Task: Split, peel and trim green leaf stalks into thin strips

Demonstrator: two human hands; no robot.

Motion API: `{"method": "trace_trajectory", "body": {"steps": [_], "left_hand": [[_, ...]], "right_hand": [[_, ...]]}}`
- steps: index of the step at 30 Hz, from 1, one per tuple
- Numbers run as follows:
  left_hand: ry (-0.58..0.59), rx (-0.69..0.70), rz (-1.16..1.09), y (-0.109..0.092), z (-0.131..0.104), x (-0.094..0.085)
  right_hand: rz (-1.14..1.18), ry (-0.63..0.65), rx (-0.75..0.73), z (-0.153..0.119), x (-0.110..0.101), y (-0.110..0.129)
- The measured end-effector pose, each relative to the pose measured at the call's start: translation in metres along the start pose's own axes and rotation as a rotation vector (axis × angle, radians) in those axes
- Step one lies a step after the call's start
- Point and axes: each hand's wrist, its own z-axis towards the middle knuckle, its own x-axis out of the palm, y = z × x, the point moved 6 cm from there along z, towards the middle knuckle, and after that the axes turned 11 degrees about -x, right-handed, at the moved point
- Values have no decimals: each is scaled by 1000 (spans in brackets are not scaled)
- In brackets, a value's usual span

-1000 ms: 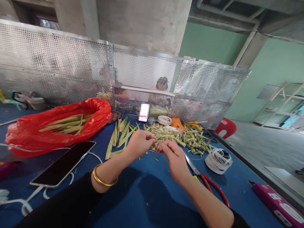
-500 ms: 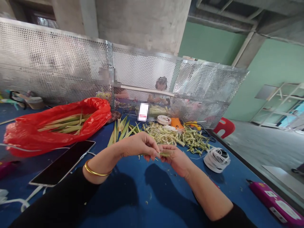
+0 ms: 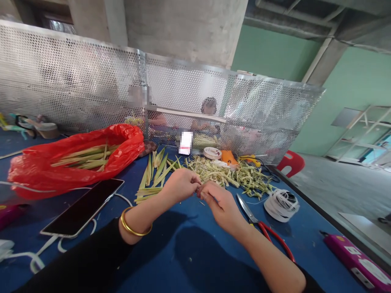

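My left hand and my right hand meet above the middle of the blue table, their fingertips pinched together and touching. Whatever lies between the fingers is too small or hidden behind them. Just beyond is a heap of shredded pale husk strips with greener scraps at its right. Flat green husk leaves lie behind my left hand, and a few cut strips lie beside that wrist. Scissors with red handles rest partly under my right forearm.
At left are a red plastic bag of husk leaves and a tablet-like device with white cables. White ribbon rolls and a purple device are at right. A perforated metal screen stands behind, with people beyond it.
The green strip seen between my hands is now hidden. My right hand has turned knuckles-up and moved slightly left. The scissors and the cut strips by my left wrist have come into sight.
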Motion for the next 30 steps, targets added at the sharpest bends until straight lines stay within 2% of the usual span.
{"method": "trace_trajectory", "body": {"steps": [2,4,6,8,9,11,13,15,18,21,23,27,30], "left_hand": [[3,-6,78,-4,-3,3],[97,-25,99,-6,-7,9],[300,-41,3,-7,-12,18],[535,-44,-200,-10,-20,25],[612,-43,-318,-12,-22,25],[626,-38,-543,-14,-21,18],[508,-61,-729,-12,-16,9],[375,-119,-854,-8,-11,5],[250,-244,-946,-3,-8,13],[144,-347,-985,2,-9,23],[93,-389,-990,5,-10,28],[67,-476,-953,15,-10,38],[140,-512,-916,16,-14,45]], "right_hand": [[53,-9,66,1,-5,-7],[147,-39,159,2,-11,-15],[318,-74,278,1,-14,-24],[587,-114,414,-2,-10,-32],[739,-140,473,-3,-7,-35],[994,-209,541,-4,-1,-38],[1098,-298,526,-4,0,-40],[1024,-375,448,-3,-5,-38],[594,-410,282,-2,-15,-27],[78,-318,122,-3,-16,-7],[-116,-225,32,-3,-8,3],[-258,-102,-66,-3,4,4],[-197,-83,11,0,-2,-6]]}}
